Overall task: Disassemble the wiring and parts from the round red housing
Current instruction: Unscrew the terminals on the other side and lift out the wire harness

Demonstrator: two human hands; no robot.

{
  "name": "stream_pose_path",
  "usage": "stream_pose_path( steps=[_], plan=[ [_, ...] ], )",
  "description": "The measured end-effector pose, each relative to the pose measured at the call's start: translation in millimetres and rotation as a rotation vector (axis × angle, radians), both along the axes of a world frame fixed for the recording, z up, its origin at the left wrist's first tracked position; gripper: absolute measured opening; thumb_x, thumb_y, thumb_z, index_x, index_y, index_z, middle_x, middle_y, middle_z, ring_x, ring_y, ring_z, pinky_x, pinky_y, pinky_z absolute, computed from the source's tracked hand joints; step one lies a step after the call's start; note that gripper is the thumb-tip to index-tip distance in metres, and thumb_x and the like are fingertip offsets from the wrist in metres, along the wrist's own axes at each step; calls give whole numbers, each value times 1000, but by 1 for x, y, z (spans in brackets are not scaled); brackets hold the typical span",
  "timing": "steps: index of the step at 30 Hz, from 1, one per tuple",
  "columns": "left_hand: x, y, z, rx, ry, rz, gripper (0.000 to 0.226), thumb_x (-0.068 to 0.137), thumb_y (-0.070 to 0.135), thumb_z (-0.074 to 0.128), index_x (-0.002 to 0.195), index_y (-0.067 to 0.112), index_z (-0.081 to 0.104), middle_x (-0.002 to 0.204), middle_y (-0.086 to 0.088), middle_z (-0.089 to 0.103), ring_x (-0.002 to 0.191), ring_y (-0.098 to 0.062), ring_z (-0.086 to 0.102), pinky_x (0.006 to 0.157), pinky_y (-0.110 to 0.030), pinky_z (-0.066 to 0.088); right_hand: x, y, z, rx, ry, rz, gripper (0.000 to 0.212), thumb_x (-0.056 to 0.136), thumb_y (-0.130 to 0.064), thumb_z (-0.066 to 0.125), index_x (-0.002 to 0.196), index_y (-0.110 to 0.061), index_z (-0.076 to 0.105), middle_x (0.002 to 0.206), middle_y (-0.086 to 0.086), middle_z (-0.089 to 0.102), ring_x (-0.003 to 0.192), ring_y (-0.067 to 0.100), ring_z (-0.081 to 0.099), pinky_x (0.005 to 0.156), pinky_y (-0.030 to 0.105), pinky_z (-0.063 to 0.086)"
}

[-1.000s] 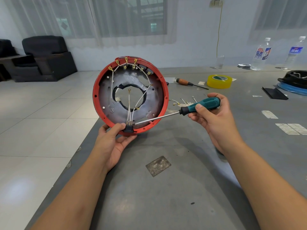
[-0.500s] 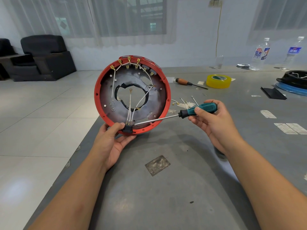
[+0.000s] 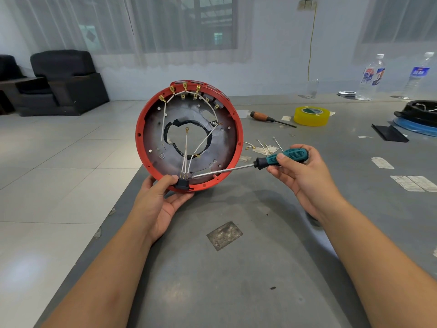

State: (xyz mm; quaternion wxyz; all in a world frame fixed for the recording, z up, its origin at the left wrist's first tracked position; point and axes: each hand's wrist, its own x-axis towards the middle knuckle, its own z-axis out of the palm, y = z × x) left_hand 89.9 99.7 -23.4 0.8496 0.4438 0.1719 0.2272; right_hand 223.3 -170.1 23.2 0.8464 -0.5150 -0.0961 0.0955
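Observation:
The round red housing (image 3: 142,119) stands on edge on the grey table, its open inside facing me. White wires (image 3: 186,150) with brass terminals run from its top rim down to a black connector block (image 3: 182,183) at the bottom rim. My left hand (image 3: 158,202) grips the housing's lower edge, thumb on the black block. My right hand (image 3: 300,171) holds a teal-handled screwdriver (image 3: 283,157); its shaft reaches left and the tip sits just right of the block.
Behind the housing on the table (image 3: 236,280) lie loose wire pieces (image 3: 264,145), a wooden-handled screwdriver (image 3: 269,118), a yellow tape roll (image 3: 311,116), a black strip (image 3: 387,133) and a black-and-blue round unit (image 3: 418,117). Two bottles (image 3: 372,76) stand far right. The table edge drops to tiled floor on the left.
The screwdriver handle has dipped slightly, its tip staying by the black block. My left hand keeps its grip on the housing. The view has shifted a little.

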Motion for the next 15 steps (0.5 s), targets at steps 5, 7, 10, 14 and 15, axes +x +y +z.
stream_pose_path(
  steps=[5,7,10,14,15],
  plan=[
    [1,1,-1,0,5,2,38,96,-2,64,129,12,55,119,-23,72,105,-42,76,89,-56,63,-1,1,1,-6,3,-2,37,93,2,68,120,-13,49,120,25,63,86,31,77,69,27,62],
    [1,1,-2,-2,6,4,38,96,-2,64,130,12,55,115,-21,73,105,-42,76,88,-56,63,-2,1,1,-10,11,3,37,93,2,68,121,-13,49,120,24,63,87,31,77,69,27,62],
    [1,1,-2,-1,6,7,40,95,-2,64,132,12,55,117,-22,72,105,-42,76,87,-55,64,-3,0,2,-20,18,7,37,93,1,68,121,-14,49,118,24,64,88,31,77,70,28,62],
    [0,1,-1,0,11,10,40,96,-2,63,133,11,56,120,-23,71,107,-42,76,86,-54,64,-1,-2,3,-47,34,23,36,91,1,71,118,-13,51,113,25,69,85,31,77,68,28,62],
    [0,0,-1,1,14,11,39,96,-2,63,132,11,57,121,-23,70,107,-41,76,86,-53,64,-1,-3,3,-57,40,25,35,90,2,72,116,-13,52,110,25,70,84,31,77,67,27,62]
  ],
)
